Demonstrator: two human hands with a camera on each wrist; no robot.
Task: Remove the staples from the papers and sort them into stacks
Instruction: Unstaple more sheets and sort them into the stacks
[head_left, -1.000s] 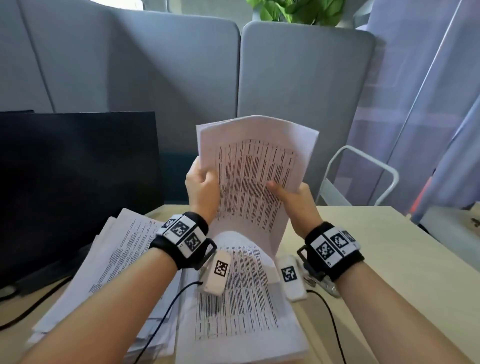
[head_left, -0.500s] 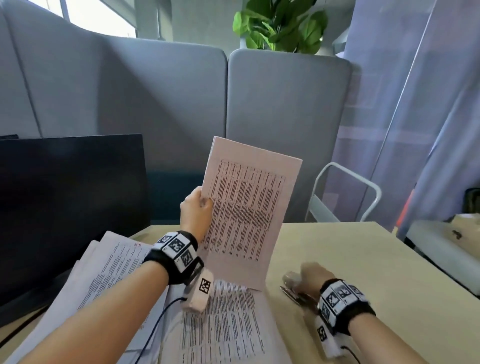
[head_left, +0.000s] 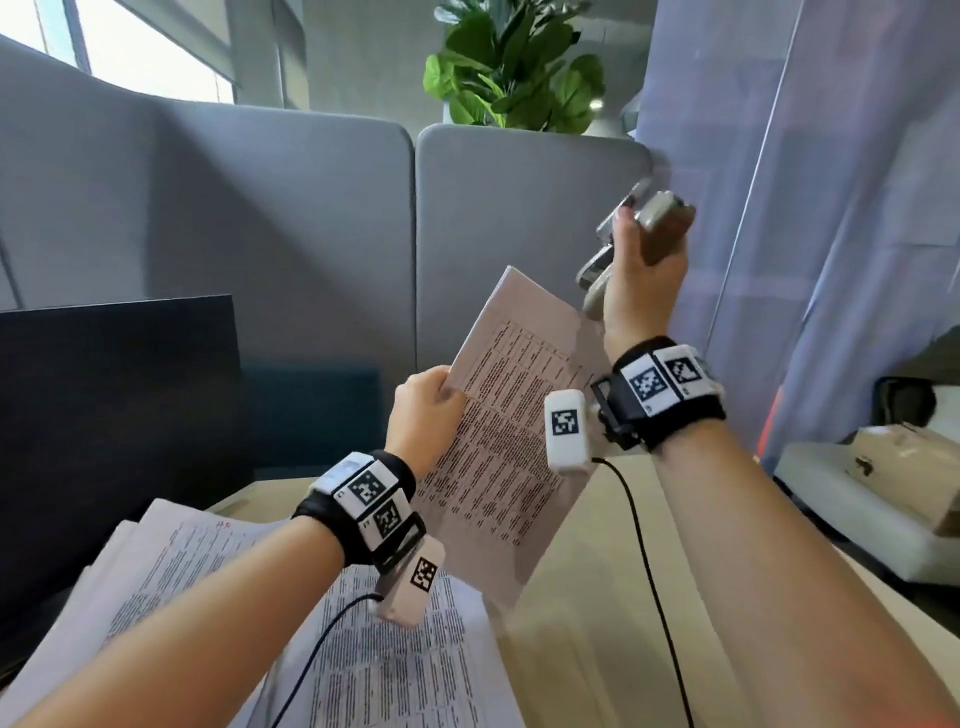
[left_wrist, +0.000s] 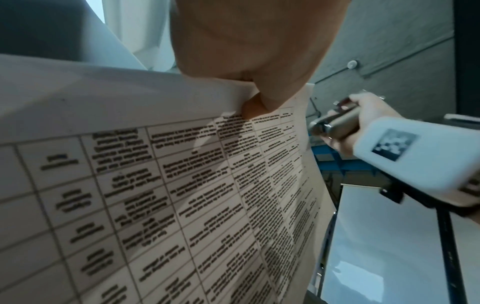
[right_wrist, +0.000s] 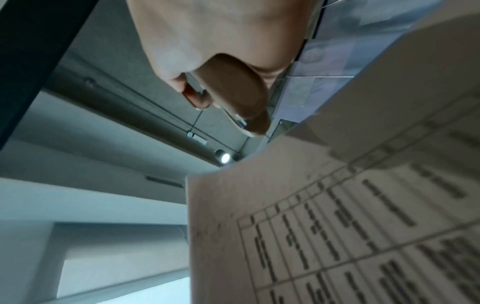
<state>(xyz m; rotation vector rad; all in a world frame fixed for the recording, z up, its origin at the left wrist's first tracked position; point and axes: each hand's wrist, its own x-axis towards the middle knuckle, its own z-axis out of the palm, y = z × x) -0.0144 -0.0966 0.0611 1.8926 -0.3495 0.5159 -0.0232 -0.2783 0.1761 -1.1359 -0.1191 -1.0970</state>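
Note:
My left hand (head_left: 426, 410) pinches the left edge of a printed paper set (head_left: 509, 441) and holds it upright and tilted above the desk; the left wrist view shows its table of text (left_wrist: 207, 195) under my thumb (left_wrist: 253, 107). My right hand (head_left: 641, 270) is raised above the set's top right corner and grips a metal staple remover (head_left: 652, 228), also seen in the left wrist view (left_wrist: 335, 123) and the right wrist view (right_wrist: 233, 96). Loose printed sheets (head_left: 171, 571) lie stacked on the desk at lower left, with another printed stack (head_left: 395, 670) under my left wrist.
A dark monitor (head_left: 114, 415) stands at the left on the beige desk (head_left: 587, 597). Grey partition panels (head_left: 519, 234) rise behind, with a plant (head_left: 514, 67) above them. A curtain (head_left: 831, 208) hangs at right, over a white shelf holding a cardboard box (head_left: 909, 467).
My right hand left the paper, took the staple remover from the desk and lifted it to the set's top right corner. The left hand kept the paper and tilted it right.

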